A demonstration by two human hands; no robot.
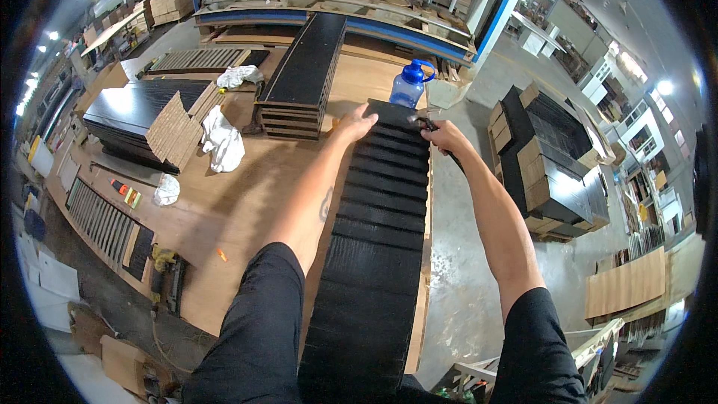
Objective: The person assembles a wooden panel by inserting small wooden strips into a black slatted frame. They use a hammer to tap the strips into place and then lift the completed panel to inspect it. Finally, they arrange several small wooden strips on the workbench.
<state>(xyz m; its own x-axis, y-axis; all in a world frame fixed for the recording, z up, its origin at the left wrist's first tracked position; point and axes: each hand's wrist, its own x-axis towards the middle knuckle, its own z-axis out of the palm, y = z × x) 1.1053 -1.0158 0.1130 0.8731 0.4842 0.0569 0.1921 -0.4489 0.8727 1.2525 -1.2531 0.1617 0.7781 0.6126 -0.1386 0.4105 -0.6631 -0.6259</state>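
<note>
A long black slatted panel [381, 209] runs away from my body along the right side of the wooden worktable [254, 202]. My left hand [357, 123] grips its left edge near the far end, its fingers curled and partly hidden. At the opposite edge, my right hand [445, 137] is closed around a black-handled tool [425, 123] with a small shiny tip over the panel; its exact kind is blurred. Just past the far end stands a blue water bottle [407, 84] with a loop handle.
A tall stack of black boards [303, 75] lies beyond my left hand. Further left are another black board stack [146, 116], white rags [221, 141] and a slatted panel [105, 217]. Bundled black boards [550, 168] stand on the floor at right. A blue-edged machine frame [374, 26] spans the back.
</note>
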